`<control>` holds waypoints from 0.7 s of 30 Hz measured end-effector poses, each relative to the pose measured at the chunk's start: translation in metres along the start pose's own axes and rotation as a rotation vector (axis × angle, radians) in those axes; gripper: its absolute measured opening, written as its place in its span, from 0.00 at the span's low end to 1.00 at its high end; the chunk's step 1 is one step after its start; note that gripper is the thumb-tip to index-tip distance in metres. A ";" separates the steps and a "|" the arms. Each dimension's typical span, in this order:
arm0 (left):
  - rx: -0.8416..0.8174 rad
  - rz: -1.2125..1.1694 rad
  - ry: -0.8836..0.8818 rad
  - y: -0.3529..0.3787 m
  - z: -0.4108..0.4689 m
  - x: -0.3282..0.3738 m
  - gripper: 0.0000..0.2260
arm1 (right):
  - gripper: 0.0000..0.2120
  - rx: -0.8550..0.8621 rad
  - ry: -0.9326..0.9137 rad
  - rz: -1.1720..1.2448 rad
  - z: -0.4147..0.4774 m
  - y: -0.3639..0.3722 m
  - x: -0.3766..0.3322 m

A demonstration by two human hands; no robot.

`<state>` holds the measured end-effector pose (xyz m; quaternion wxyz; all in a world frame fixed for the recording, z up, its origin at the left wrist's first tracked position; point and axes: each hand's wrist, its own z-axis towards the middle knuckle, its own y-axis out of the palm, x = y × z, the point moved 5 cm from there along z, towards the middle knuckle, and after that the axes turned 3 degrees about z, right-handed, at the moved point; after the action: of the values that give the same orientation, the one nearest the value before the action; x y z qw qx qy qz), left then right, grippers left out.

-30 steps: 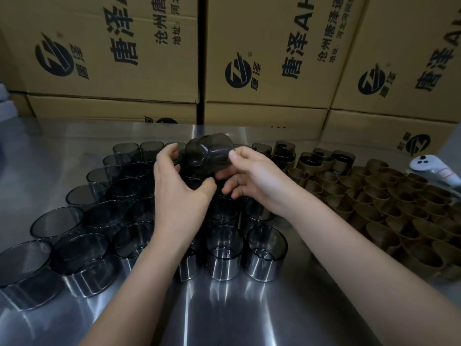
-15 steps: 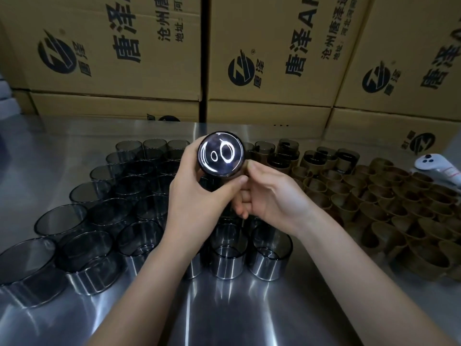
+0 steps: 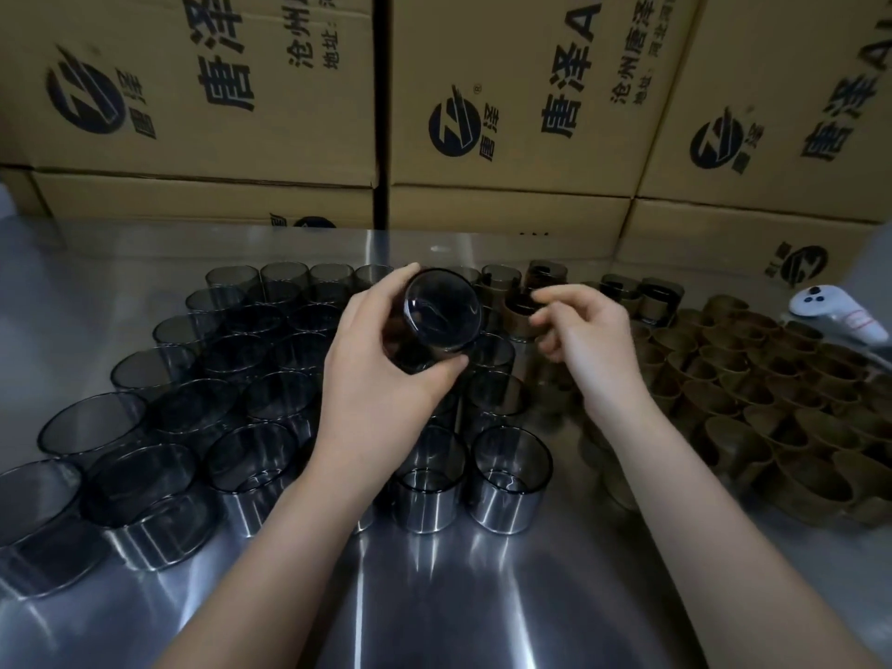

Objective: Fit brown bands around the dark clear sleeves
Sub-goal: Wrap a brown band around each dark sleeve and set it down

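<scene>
My left hand point(image 3: 381, 379) grips one dark clear sleeve point(image 3: 441, 313) above the table, tilted so its open end faces me. My right hand point(image 3: 589, 345) hovers just right of it, apart from the sleeve, fingers loosely curled and holding nothing I can see. Several bare dark sleeves point(image 3: 270, 446) stand upright in rows at left and centre. A heap of loose brown bands point(image 3: 753, 393) lies at right. A few sleeves with brown bands on them point(image 3: 545, 277) stand at the back, behind my right hand.
The steel table point(image 3: 434, 596) reflects light in front of my arms. A white handheld controller point(image 3: 840, 316) lies at the far right beyond the bands. Stacked printed cardboard boxes point(image 3: 507, 89) wall off the table's back edge.
My right hand has let go of the sleeve and moved right toward the brown bands. My left hand alone keeps the sleeve, turned a little and slightly lower.
</scene>
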<state>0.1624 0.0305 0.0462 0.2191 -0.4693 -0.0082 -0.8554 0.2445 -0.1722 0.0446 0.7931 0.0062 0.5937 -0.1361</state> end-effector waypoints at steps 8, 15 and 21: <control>-0.030 -0.014 -0.032 0.003 -0.001 -0.003 0.34 | 0.17 -0.082 0.080 -0.761 0.011 -0.013 0.028; -0.024 -0.093 -0.104 0.005 -0.003 -0.002 0.33 | 0.20 -0.163 0.141 -1.002 0.015 -0.010 0.039; -0.072 -0.254 -0.189 0.006 -0.002 -0.003 0.32 | 0.17 -0.177 0.096 -1.025 0.019 -0.011 0.039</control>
<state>0.1643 0.0260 0.0409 0.0905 -0.5506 -0.0572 -0.8279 0.2699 -0.1939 0.0155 0.5939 -0.3463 0.5654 -0.4556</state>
